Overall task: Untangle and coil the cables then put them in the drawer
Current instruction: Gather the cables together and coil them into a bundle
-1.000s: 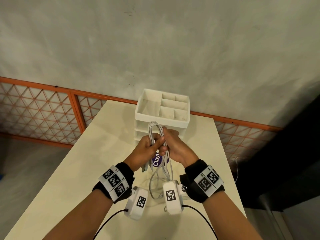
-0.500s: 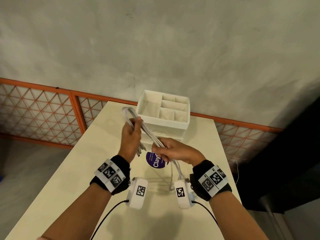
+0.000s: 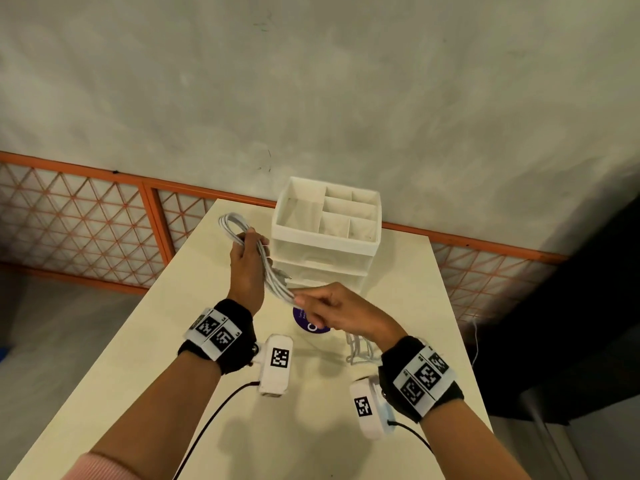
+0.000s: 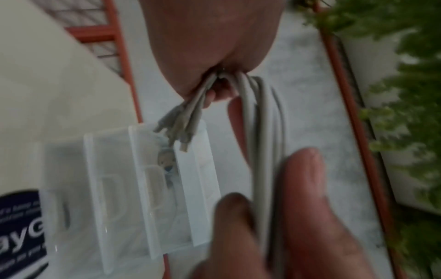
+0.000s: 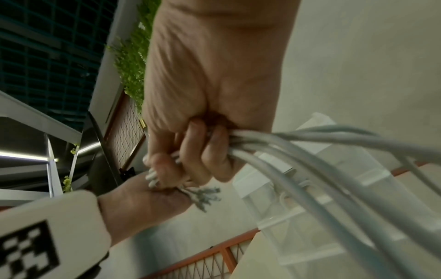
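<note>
A bundle of white cables (image 3: 273, 278) runs slantwise between my two hands above the table. My left hand (image 3: 252, 249) grips its upper part, and a folded loop (image 3: 230, 221) sticks out past the fingers. My right hand (image 3: 304, 303) holds the lower end, its fingers curled round the strands (image 5: 310, 149). Several grey connector ends (image 4: 181, 130) poke out under my left palm. A loose white cable (image 3: 358, 351) hangs below my right wrist onto the table. The white drawer unit (image 3: 325, 268) stands just behind the hands, with its drawers pushed in.
The unit's top is an open tray with several compartments (image 3: 332, 213). A round purple sticker (image 3: 306, 323) lies on the cream table (image 3: 156, 341) under my right hand. Orange lattice railing (image 3: 86, 223) runs behind the table, and the table's right edge drops to a dark floor.
The hands were together holding the bundle upright before the drawers. My left hand has moved up and left with the loop, my right hand down and right, drawing the bundle out slantwise.
</note>
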`<state>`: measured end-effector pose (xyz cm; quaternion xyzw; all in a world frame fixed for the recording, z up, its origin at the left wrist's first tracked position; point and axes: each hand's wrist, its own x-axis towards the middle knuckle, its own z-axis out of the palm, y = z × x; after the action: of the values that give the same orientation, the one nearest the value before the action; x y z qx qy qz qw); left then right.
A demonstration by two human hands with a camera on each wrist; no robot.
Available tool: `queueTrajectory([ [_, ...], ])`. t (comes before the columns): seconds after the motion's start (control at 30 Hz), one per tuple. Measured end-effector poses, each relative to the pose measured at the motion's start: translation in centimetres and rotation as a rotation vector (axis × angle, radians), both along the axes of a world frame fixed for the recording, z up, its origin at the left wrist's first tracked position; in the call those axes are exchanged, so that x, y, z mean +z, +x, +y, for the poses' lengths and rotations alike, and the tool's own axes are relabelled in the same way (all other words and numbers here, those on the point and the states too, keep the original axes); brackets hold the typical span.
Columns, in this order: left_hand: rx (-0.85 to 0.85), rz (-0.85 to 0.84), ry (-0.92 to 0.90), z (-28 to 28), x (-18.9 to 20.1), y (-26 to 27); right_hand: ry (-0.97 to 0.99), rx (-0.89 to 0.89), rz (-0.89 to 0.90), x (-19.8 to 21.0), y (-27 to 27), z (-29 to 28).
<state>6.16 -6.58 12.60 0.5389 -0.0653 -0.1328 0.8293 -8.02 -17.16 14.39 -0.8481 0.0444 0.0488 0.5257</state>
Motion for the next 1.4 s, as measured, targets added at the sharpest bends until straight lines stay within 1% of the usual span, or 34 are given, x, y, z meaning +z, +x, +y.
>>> queueTrajectory([
  [0.07,-0.077,0.068,-0.12,0.0,0.1,-0.3,0.005,0.086,0.105,-0.2,-0.1,0.2],
  [0.13,-0.128,0.058,-0.147,0.2,0.7,-0.2,0.054,0.155,0.207,-0.2,-0.9,-0.3],
  [0.23,-0.137,-0.047,-0.112,0.8,1.4,0.2,0.089,0.158,0.301,0.3,-2.4,-1.8],
  [0.27,-0.137,-0.09,-0.089,0.9,1.4,0.1,0.067,0.147,0.316,0.6,-2.8,-2.4],
  [0.33,-0.144,-0.154,-0.047,1.1,1.2,-0.2,-0.048,0.148,0.34,1.5,-3.0,-3.3],
  [0.4,-0.19,-0.195,-0.022,1.1,0.9,-0.6,-0.177,0.104,0.308,2.8,-2.9,-4.0],
  [0.43,-0.236,-0.215,-0.013,1.0,0.9,-0.9,-0.222,0.038,0.252,3.5,-2.8,-4.4],
  [0.5,-0.367,-0.232,0.013,0.5,1.1,-1.6,-0.224,-0.102,0.087,5.0,-2.6,-4.9],
  [0.53,-0.435,-0.223,0.034,0.3,1.3,-2.0,-0.204,-0.138,0.014,5.7,-2.4,-5.0],
  [0.63,-0.584,-0.215,0.109,-0.6,2.2,-3.4,-0.257,-0.162,-0.088,7.0,-1.8,-4.6],
  [0.73,-0.638,-0.243,0.157,-1.3,2.9,-4.5,-0.37,-0.17,-0.144,7.8,-1.4,-3.8],
  [0.83,-0.662,-0.286,0.203,-1.4,3.4,-5.2,-0.455,-0.154,-0.172,8.4,-1.1,-3.0],
  [0.97,-0.663,-0.382,0.266,-1.2,3.6,-5.7,-0.536,-0.146,-0.172,8.0,-0.7,-2.0],
  [1.03,-0.686,-0.357,0.237,-1.0,3.6,-5.9,-0.571,-0.133,-0.174,7.8,-0.6,-1.7],
  [1.13,-0.726,-0.236,0.211,-0.7,3.8,-5.9,-0.625,-0.125,-0.189,7.7,-0.3,-1.5],
  [1.23,-0.714,-0.274,0.247,-0.7,3.9,-6.0,-0.586,-0.093,-0.191,7.7,-0.1,-1.0],
  [1.33,-0.692,-0.3,0.258,-0.7,3.8,-6.1,-0.577,-0.15,-0.181,7.7,-0.4,-1.2],
  [1.4,-0.698,-0.301,0.25,-0.4,3.7,-5.6,-0.569,-0.17,-0.102,7.9,-0.8,-2.2],
])
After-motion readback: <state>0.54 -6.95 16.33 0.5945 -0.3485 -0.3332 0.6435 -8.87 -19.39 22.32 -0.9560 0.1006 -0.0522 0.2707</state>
